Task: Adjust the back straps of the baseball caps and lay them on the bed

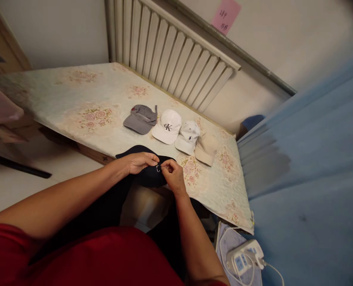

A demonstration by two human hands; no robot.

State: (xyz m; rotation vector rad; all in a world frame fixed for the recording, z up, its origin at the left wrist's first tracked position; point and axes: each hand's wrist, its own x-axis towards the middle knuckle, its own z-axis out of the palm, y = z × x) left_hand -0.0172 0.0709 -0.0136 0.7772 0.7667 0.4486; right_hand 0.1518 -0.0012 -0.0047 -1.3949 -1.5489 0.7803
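Observation:
A black cap [148,176] is held low in front of me, over the near edge of the bed. A small silver buckle shows on it between my hands. My left hand [140,162] is closed on the cap, thumb on top. The fingers of my right hand [173,174] pinch it just right of the buckle. Beyond them, on the floral cover, lie a grey cap [140,119], a white cap with black letters [168,125], a white cap with a small dark emblem [188,137] and a beige cap [206,147], side by side.
The bed with its floral cover [101,93] stands along a radiator [170,51]. A blue curtain [292,151] hangs at the right. Below it, a white power strip [244,258] with cables rests on a bluish surface. Pink paper [226,16] is on the wall.

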